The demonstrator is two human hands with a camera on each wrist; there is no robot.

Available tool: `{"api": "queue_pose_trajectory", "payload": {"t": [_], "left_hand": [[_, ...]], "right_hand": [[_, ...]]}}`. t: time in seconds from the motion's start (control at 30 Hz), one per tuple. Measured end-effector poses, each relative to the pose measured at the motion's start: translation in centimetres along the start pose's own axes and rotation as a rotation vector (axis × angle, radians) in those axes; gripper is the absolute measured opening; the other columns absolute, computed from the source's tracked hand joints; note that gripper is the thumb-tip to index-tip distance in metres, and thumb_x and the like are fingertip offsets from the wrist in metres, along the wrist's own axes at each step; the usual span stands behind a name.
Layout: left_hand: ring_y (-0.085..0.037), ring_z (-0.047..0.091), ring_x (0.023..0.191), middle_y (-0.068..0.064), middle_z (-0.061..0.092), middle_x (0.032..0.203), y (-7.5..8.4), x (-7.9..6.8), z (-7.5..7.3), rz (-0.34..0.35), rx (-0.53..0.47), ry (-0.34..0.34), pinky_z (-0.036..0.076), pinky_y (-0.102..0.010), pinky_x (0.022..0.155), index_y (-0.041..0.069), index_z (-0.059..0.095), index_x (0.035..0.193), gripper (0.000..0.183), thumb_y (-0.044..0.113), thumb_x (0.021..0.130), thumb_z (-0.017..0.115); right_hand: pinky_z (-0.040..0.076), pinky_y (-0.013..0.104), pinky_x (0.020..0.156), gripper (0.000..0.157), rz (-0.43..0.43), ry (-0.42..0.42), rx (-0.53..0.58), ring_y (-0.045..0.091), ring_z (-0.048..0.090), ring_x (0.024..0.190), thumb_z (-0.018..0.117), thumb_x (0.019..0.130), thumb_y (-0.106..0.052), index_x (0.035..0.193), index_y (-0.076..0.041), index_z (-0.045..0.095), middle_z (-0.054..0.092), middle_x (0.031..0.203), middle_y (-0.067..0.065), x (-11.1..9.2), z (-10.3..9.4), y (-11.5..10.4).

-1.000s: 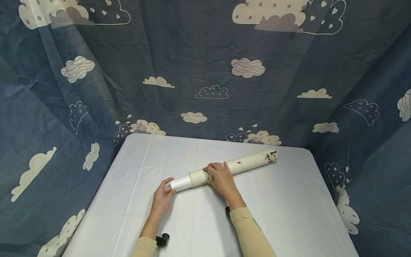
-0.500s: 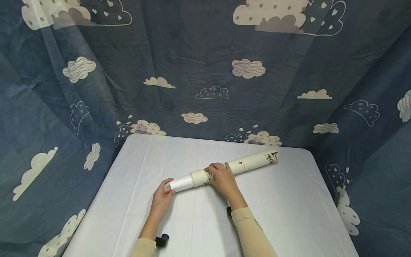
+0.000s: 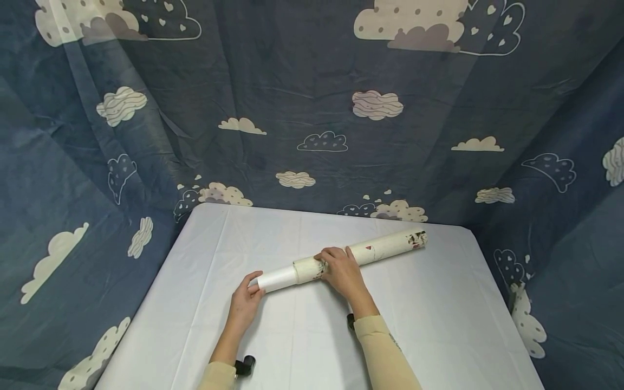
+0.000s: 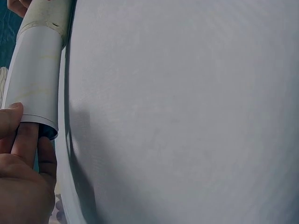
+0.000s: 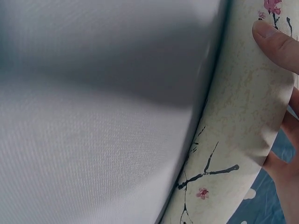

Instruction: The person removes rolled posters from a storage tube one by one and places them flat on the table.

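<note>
A long cream roll (image 3: 390,246), printed with dark branches and pink blossoms, lies slantwise over the table in the head view. From its left end sticks out a narrower plain white tube (image 3: 278,278). My right hand (image 3: 343,275) grips the cream roll left of its middle, with the thumb (image 5: 273,39) pressed on the print in the right wrist view. At the far left my left hand (image 3: 245,304) pinches the white tube's hollow end. The left wrist view shows a finger (image 4: 25,140) reaching into that opening, its tip hidden. How far the tube runs inside the roll is hidden.
A white cloth covers the table (image 3: 429,325). Dark blue curtains (image 3: 312,70) with cloud prints hang behind it and along both sides. A black wrist camera (image 3: 245,365) is strapped by the left sleeve.
My right hand has moved slightly right with the cream roll, so a little more of the white tube shows. The left hand has stayed almost in place at the tube's end.
</note>
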State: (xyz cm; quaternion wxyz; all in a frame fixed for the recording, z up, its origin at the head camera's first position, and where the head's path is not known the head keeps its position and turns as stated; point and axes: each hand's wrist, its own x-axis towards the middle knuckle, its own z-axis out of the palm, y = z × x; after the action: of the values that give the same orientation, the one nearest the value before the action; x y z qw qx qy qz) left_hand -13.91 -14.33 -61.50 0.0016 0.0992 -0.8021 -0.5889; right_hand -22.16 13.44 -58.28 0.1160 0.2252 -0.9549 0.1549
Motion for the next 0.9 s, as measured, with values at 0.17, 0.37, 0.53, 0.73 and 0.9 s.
{"api": "queue_pose_trajectory", "payload": {"t": [0.17, 0.37, 0.53, 0.73, 0.9], "left_hand": [[-0.036, 0.072, 0.121, -0.026, 0.074, 0.128, 0.0, 0.1, 0.0, 0.003, 0.008, -0.007, 0.059, -0.032, 0.088, 0.013, 0.057, 0.148, 0.050, 0.000, 0.100, 0.066], [-0.036, 0.073, 0.120, -0.026, 0.075, 0.127, 0.0, 0.2, -0.1, -0.005, 0.012, 0.001, 0.058, -0.030, 0.086, 0.013, 0.058, 0.147, 0.050, 0.000, 0.099, 0.067], [-0.036, 0.073, 0.119, -0.026, 0.075, 0.127, 0.1, 0.2, -0.3, -0.009, 0.007, 0.005, 0.057, -0.027, 0.084, 0.013, 0.058, 0.147, 0.050, 0.000, 0.099, 0.068], [-0.036, 0.073, 0.120, -0.026, 0.074, 0.127, 0.4, 0.1, -0.5, -0.006, 0.013, 0.002, 0.058, -0.030, 0.086, 0.012, 0.058, 0.147, 0.049, 0.001, 0.100, 0.067], [-0.037, 0.072, 0.123, -0.026, 0.074, 0.129, 0.5, -0.1, -0.7, -0.005, -0.001, -0.007, 0.059, -0.035, 0.092, 0.012, 0.057, 0.147, 0.049, 0.000, 0.100, 0.066]], "right_hand": [[0.039, 0.065, 0.120, 0.055, 0.006, -0.006, -0.014, 0.026, 0.065, 0.130, 0.097, 0.073, -0.016, 0.122, -0.025, 0.075, 0.073, 0.130, 0.000, 0.0, 0.1, 0.2], [0.037, 0.065, 0.121, 0.055, 0.019, -0.020, 0.001, 0.026, 0.064, 0.132, 0.097, 0.073, -0.014, 0.123, -0.024, 0.074, 0.072, 0.132, 0.000, 0.0, -0.1, 0.5], [0.036, 0.066, 0.121, 0.055, 0.026, -0.018, 0.019, 0.027, 0.064, 0.133, 0.097, 0.073, -0.013, 0.122, -0.024, 0.074, 0.072, 0.131, 0.000, 0.0, -0.2, 0.8], [0.035, 0.066, 0.122, 0.055, 0.032, -0.010, 0.040, 0.028, 0.064, 0.132, 0.097, 0.072, -0.010, 0.122, -0.023, 0.075, 0.073, 0.130, 0.000, -0.1, -0.3, 1.0], [0.035, 0.064, 0.123, 0.056, 0.038, -0.005, 0.018, 0.025, 0.064, 0.132, 0.098, 0.072, -0.013, 0.122, -0.025, 0.074, 0.073, 0.130, -0.002, -0.2, -0.3, 1.1]]}}
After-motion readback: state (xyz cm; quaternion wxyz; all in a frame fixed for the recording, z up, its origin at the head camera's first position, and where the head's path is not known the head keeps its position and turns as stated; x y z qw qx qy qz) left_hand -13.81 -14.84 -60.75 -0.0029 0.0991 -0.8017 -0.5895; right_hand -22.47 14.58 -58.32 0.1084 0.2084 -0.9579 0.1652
